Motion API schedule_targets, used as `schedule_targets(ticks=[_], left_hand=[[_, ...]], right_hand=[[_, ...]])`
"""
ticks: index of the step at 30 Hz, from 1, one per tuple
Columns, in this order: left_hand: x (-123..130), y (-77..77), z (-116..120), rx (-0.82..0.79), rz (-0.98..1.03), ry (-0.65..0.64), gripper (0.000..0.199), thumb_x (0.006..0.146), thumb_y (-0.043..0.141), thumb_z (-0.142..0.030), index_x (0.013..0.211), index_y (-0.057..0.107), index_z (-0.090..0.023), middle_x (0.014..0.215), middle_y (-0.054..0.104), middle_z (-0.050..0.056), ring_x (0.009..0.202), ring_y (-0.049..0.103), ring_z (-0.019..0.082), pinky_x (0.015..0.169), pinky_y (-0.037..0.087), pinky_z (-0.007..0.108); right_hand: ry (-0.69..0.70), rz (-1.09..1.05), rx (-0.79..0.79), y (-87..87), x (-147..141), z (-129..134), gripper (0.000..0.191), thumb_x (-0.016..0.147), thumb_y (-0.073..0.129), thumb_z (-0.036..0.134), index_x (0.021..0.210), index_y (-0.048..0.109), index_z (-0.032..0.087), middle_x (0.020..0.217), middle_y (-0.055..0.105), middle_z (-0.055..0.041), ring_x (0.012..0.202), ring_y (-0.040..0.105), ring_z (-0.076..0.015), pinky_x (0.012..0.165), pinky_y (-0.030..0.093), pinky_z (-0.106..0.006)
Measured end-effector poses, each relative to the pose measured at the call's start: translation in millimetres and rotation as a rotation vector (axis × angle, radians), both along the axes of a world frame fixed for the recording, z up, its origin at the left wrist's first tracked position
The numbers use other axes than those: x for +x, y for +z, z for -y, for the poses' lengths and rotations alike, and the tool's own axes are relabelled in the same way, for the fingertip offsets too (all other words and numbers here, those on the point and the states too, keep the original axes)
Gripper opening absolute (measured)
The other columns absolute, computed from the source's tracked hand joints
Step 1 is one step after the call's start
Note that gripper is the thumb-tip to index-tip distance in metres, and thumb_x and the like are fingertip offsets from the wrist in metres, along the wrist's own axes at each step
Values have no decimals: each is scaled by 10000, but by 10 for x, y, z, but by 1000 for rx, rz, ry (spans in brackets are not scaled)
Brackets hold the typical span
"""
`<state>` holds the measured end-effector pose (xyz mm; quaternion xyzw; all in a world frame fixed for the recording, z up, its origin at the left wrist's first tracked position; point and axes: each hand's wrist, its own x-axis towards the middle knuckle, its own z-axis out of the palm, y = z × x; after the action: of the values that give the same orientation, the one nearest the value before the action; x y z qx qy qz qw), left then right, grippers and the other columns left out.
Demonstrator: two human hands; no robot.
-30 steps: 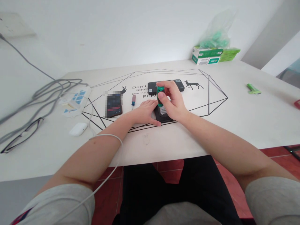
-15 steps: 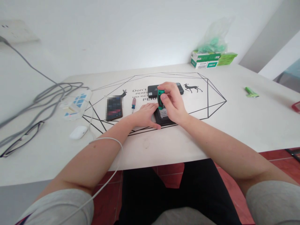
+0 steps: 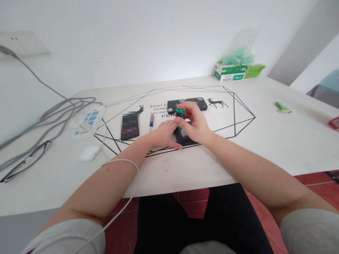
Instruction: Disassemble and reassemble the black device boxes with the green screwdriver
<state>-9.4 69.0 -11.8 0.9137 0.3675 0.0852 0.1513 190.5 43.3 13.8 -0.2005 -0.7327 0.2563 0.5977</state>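
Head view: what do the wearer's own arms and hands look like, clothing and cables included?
The left hand and right hand are both bare and ungloved. The sleeves are plain light grey and short, leaving both forearms uncovered. A thin white cable loops across the left forearm.

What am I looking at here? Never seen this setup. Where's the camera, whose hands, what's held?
There's no robot: these are a person's bare hands, seen by one head-worn camera looking forward and down. The right hand grips a green-handled tool over a black case; the tool's tip is hidden. The left hand lies palm-down at the case's left side and grips nothing visible. On the white table, to the left, are a small screwdriver, a phone, a power strip and glasses. Boxes stand at the back right.
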Motion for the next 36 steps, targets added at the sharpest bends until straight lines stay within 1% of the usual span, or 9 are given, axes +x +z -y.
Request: schedule_targets(ticks=[2,5,10,13,15,18,25,32,36], left_hand=[[1,-3,-4,9,-11,1,1198,731,725,-881,1626,377,-165,1674,398,234,1521,379,482,1253,279,612],[3,12,4,7,-36,12,1177,733,726,-876,1601,412,-146,1669,396,251,1524,375,490,1245,294,612],[8,31,31,2,-66,37,1262,719,725,-887,1653,311,-145,1693,357,268,1551,339,484,1257,265,624],[10,34,39,-11,-82,63,1286,714,737,-879,1662,286,-135,1700,348,266,1561,330,466,1278,242,597],[9,35,39,-17,-84,68,1299,708,744,-877,1662,287,-122,1702,347,265,1566,325,456,1286,234,581],[6,36,35,-14,-85,64,1299,709,745,-876,1660,290,-115,1706,342,261,1571,320,447,1289,232,570],[4,28,35,-14,-70,57,1287,709,727,-893,1663,287,-150,1704,348,259,1566,327,466,1273,241,599],[9,35,39,-18,-77,58,1308,702,721,-904,1669,273,-146,1709,340,258,1570,316,466,1276,234,597],[11,43,46,-29,-86,63,1329,699,722,-907,1670,267,-124,1710,332,268,1577,302,461,1282,225,595]], right_hand=[[7,33,39,8,1,24,305,1043,573,491,1274,562,292,1171,656,-55,804,615,-158,752,618,-382],[-21,22,69,11,8,21,293,1059,545,463,1299,571,297,1153,661,-57,814,620,-167,759,620,-392],[-212,-57,23,9,126,-180,374,1035,576,534,1322,566,295,1063,662,-58,863,668,-196,791,643,-415],[-334,-73,48,17,246,-342,425,1028,563,583,1332,579,287,1160,679,-85,954,691,-218,851,648,-434],[-377,-53,65,17,309,-421,462,1021,557,610,1339,584,276,1174,688,-89,926,694,-211,861,652,-437],[-436,-31,98,0,348,-484,461,1015,571,606,1325,596,266,1166,699,-86,836,671,-184,802,649,-406],[-440,-34,122,-36,336,-499,393,1002,625,548,1289,634,279,1113,693,-67,784,618,-191,723,606,-409],[-427,9,150,-41,347,-498,354,978,671,490,1268,628,293,1014,618,-49,827,562,-216,848,603,-483],[-448,16,164,-72,343,-520,345,960,699,417,1263,601,286,1102,594,-63,1003,595,-255,971,571,-529]])
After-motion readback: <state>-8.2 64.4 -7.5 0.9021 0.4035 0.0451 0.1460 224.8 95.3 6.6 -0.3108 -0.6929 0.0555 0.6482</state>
